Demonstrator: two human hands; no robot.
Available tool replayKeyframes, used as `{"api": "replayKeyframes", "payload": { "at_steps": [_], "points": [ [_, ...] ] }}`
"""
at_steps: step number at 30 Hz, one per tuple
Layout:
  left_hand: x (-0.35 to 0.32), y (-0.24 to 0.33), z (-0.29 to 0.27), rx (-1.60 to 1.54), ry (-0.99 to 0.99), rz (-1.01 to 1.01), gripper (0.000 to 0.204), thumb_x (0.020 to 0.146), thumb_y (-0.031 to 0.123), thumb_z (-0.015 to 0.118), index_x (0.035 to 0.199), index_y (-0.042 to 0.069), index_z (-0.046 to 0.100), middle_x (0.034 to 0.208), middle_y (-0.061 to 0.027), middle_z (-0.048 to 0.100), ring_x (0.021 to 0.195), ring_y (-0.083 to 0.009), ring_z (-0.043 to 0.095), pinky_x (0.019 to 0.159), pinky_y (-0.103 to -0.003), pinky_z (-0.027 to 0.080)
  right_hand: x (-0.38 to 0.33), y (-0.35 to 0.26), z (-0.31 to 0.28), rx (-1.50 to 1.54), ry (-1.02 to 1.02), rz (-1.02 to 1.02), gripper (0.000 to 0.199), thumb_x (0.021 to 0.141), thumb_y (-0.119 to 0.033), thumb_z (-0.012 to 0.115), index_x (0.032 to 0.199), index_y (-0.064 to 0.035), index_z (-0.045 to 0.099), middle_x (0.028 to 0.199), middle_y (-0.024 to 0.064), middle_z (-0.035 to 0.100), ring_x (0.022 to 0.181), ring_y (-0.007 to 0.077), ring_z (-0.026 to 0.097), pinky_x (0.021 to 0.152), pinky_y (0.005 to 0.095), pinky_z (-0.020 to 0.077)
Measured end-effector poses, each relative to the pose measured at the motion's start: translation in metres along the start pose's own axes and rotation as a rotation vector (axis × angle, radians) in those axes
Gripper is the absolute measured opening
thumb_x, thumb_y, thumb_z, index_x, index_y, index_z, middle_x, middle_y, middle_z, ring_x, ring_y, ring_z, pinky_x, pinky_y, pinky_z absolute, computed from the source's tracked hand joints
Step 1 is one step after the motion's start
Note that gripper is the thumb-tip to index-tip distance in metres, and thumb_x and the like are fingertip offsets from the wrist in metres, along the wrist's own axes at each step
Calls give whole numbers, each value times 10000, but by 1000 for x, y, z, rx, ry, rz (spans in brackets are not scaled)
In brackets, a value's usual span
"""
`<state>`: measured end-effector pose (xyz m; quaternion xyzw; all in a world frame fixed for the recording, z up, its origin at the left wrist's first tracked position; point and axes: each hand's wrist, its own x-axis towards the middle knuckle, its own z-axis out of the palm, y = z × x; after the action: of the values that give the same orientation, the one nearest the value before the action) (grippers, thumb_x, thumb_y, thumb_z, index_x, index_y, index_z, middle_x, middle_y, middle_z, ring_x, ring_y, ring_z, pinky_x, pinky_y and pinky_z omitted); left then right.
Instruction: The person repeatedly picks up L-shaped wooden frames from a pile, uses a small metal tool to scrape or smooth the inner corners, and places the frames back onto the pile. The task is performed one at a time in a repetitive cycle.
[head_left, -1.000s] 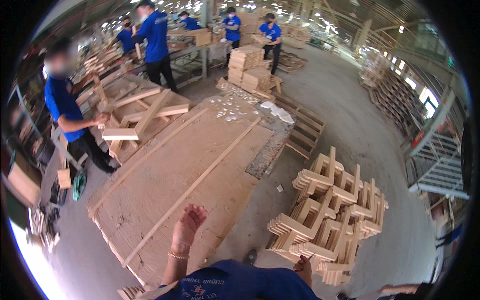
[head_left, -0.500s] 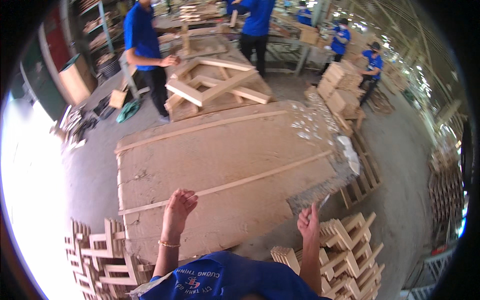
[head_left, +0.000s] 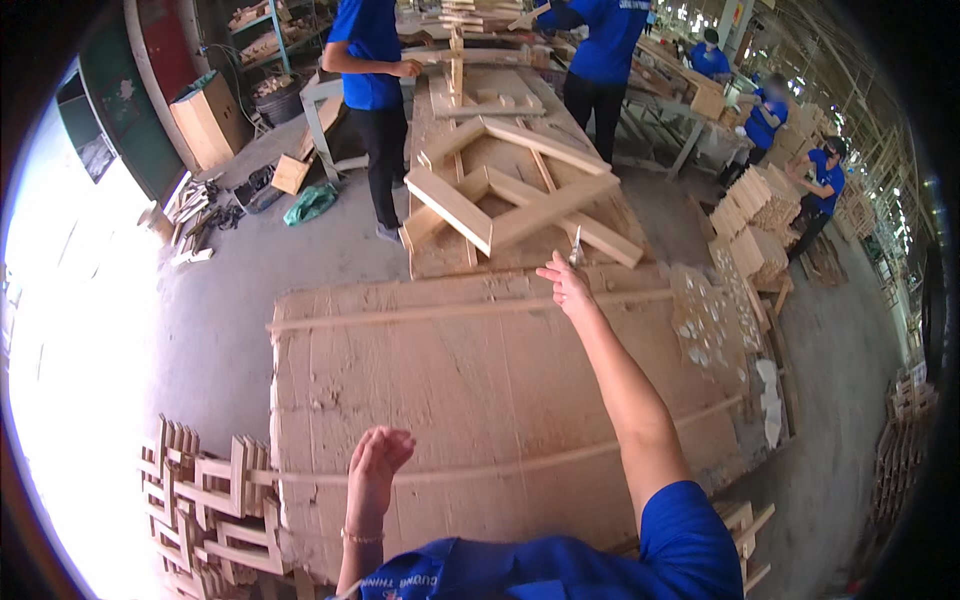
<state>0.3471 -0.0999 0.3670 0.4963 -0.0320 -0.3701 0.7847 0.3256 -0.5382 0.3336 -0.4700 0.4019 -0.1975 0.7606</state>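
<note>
My right hand point(head_left: 568, 282) reaches forward over the far edge of the cardboard-covered table point(head_left: 440, 390). Its fingers are closed on a thin, pointed, silvery tool point(head_left: 576, 246), whose exact kind is too small to tell. Just beyond it lie angled wooden frame pieces point(head_left: 553, 212), resting across narrow wooden strips on a board. My left hand point(head_left: 379, 466) hovers above the near part of the table, its fingers loosely bent and nothing visible in them. Two pale wooden strips point(head_left: 500, 309) cross the cardboard from side to side.
Stacked wooden pieces point(head_left: 220, 490) stand at the near left. White dabs mark the table's right corner, beside a crumpled white thing point(head_left: 770, 402). A person in blue point(head_left: 368, 60) stands far left of the frames, another point(head_left: 608, 45) behind them. Stacked wood point(head_left: 757, 220) sits at right.
My right hand has swung forward from the near right, carrying the silvery tool to the wooden frames. My left hand stays over the near table. The view has tilted and shifted.
</note>
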Motion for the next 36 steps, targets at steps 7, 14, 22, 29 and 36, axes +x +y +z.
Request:
{"api": "replayKeyframes", "payload": {
  "at_steps": [7, 14, 22, 29, 36],
  "points": [
    [48, -1, -15, -51, 5, -9, 191, 943, 264, 458, 976, 90, 530, 987, -91, 621, 927, -210, 613, 852, -347, 467, 115, -12, 56, 258, 219, 49, 528, 646, -571, 743, 858, -159, 489, 715, -20, 442, 379, 57, 188, 342, 190, 164],
    [123, 5, 11, 29, -148, 63, 348, 948, 345, 428, 1168, 79, 477, 1141, -118, 566, 1091, -239, 539, 921, -367, 418, 49, -15, 44, 363, 158, -5, 297, 695, -315, 773, 794, -204, 515, 620, -77, 408, 422, 44, 296, 364, 209, 191],
    [126, 1, 127, -336, -256, 172, 589, 904, 440, 477, 1314, 29, 378, 1228, -160, 519, 1161, -266, 487, 966, -397, 384, -191, 34, 22, 290, 72, -229, 228, 827, -322, 656, 875, -147, 519, 596, -86, 445, 370, 0, 280, 309, 168, 203],
    [71, 7, 147, -663, -373, -2, 475, 810, 405, 614, 1098, 39, 518, 896, -135, 600, 803, -258, 600, 790, -440, 498, -353, 13, -52, -329, -161, -239, 460, 916, -302, 539, 1287, -42, 461, 855, 0, 589, 682, 66, 456, 701, 208, 372],
    [-7, 7, 171, -735, -473, -71, 425, 808, 383, 623, 1066, 63, 516, 886, -130, 603, 802, -247, 597, 738, -424, 493, -466, 9, -58, -795, 21, -833, 313, 838, -24, 606, 1141, -97, 630, 791, 4, 530, 669, 79, 493, 571, 197, 394]
  ]
}}
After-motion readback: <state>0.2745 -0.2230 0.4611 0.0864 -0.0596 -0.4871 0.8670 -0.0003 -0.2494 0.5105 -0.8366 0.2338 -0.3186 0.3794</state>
